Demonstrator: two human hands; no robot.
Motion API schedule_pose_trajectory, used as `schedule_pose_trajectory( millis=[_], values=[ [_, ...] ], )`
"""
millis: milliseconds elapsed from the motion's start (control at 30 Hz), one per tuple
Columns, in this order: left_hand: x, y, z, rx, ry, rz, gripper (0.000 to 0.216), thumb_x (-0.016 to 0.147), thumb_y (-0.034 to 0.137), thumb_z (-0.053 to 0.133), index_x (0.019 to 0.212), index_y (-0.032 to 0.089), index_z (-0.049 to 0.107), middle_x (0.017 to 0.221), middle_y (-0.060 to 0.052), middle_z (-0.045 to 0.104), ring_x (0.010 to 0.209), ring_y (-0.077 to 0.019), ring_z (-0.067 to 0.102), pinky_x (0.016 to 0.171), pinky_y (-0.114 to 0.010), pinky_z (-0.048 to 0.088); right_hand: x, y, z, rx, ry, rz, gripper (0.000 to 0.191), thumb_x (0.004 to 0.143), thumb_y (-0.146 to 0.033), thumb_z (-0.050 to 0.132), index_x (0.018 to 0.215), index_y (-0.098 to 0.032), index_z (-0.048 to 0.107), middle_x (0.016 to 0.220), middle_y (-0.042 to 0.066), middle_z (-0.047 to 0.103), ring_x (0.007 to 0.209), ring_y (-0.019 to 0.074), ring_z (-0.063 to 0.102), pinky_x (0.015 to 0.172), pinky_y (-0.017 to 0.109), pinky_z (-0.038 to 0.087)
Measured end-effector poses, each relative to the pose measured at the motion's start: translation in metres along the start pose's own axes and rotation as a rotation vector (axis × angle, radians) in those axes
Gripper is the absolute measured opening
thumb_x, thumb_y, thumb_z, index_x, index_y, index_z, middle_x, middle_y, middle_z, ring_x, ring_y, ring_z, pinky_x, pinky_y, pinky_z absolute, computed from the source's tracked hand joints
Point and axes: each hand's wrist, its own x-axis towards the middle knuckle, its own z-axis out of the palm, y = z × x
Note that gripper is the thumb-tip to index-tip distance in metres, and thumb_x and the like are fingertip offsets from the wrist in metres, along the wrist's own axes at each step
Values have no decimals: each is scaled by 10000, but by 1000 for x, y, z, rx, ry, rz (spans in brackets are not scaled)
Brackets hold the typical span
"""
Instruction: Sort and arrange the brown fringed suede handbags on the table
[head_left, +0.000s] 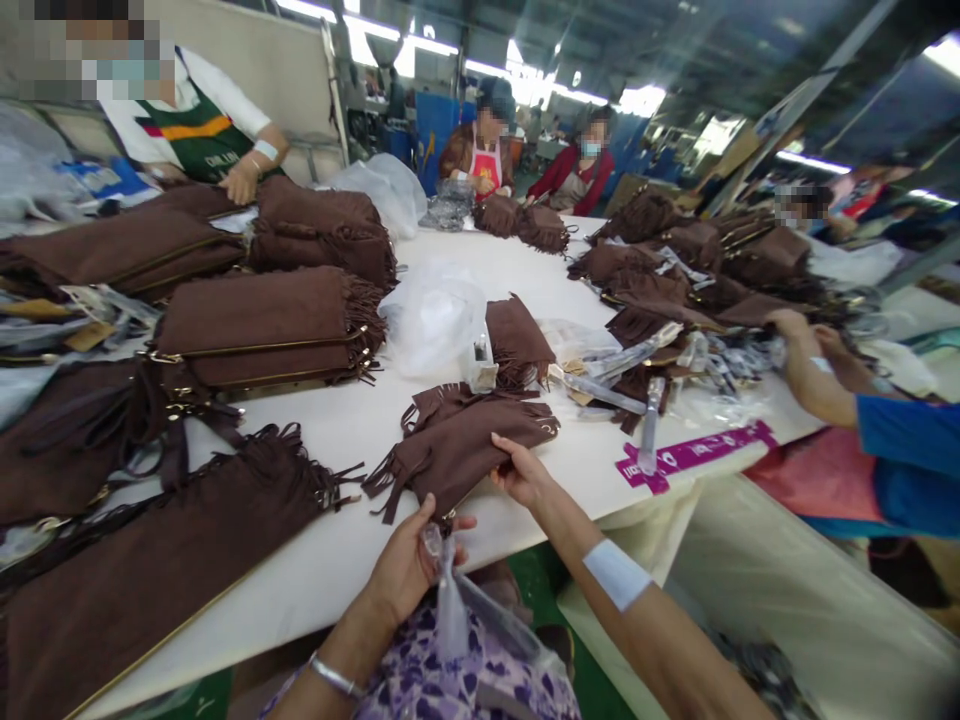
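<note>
My left hand [411,562] is at the table's near edge, pinching the top of a clear plastic bag [457,610] that hangs down over my lap. My right hand [521,470] grips the near edge of a small brown suede fringed pouch [461,445] lying on the white table [360,420]. A white band wraps my right forearm [616,572]. The pouch's fringe trails to the left, and a second brown pouch [516,340] lies just beyond it.
Stacks of larger brown fringed bags [262,325] fill the left side, with more [675,260] at the far right. Crumpled clear plastic [431,315] sits mid-table. Several other people work around the table; one person's arm [814,375] reaches in from the right. A purple label [694,452] marks the edge.
</note>
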Motion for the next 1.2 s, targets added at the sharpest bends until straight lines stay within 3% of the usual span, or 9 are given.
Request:
schedule_pose_trajectory(
  millis=[200,300,400,500,633,767,1000,1200],
  values=[
    [-10,7,-12,97,48,4,421,875,471,599,1027,78,610,1001,-160,715,608,-166,672,638,-317,585,7,14,-6,34,27,-72,231,728,-124,760,876,-194,597,712,-22,698,567,120,644,510,207,557],
    [-17,4,-17,194,0,65,343,832,394,675,1017,121,581,990,-142,713,693,-189,692,651,-308,580,12,14,-10,57,35,-90,231,735,-108,742,900,-198,608,722,-25,705,583,126,650,537,226,570],
    [-22,-2,-20,300,-50,94,416,745,311,774,1065,135,573,919,-102,711,666,-142,662,625,-232,540,18,10,-15,71,48,-113,226,738,-119,742,901,-204,611,707,-31,705,585,133,650,528,226,565],
    [-20,-9,-20,347,30,77,530,690,279,812,1125,112,560,813,-65,693,590,-100,608,574,-186,496,22,5,-20,75,65,-138,235,725,-122,753,892,-204,610,702,-35,705,572,129,645,519,220,560],
    [-15,-11,-19,347,98,104,427,719,270,768,1066,106,580,802,-59,680,555,-78,563,513,-160,436,25,2,-27,83,80,-159,291,701,-115,774,920,-211,609,747,-38,718,578,126,654,512,220,563],
    [-10,1,-22,333,108,149,258,747,303,715,878,122,586,791,-37,642,462,-35,425,436,-157,346,25,0,-29,99,86,-166,296,705,-110,774,925,-212,604,755,-29,724,605,133,668,521,220,573],
    [2,36,-22,575,152,273,271,712,377,700,727,142,567,659,-14,626,381,-38,348,384,-175,230,26,-1,-23,110,116,-186,228,719,-145,785,841,-196,600,666,-27,697,573,132,659,475,194,551],
    [5,55,-20,865,272,405,186,682,301,687,800,168,631,537,51,573,366,-77,373,388,-194,225,24,4,-21,102,116,-152,231,725,-152,779,858,-210,599,696,-27,713,594,135,672,490,202,565]
  ],
)
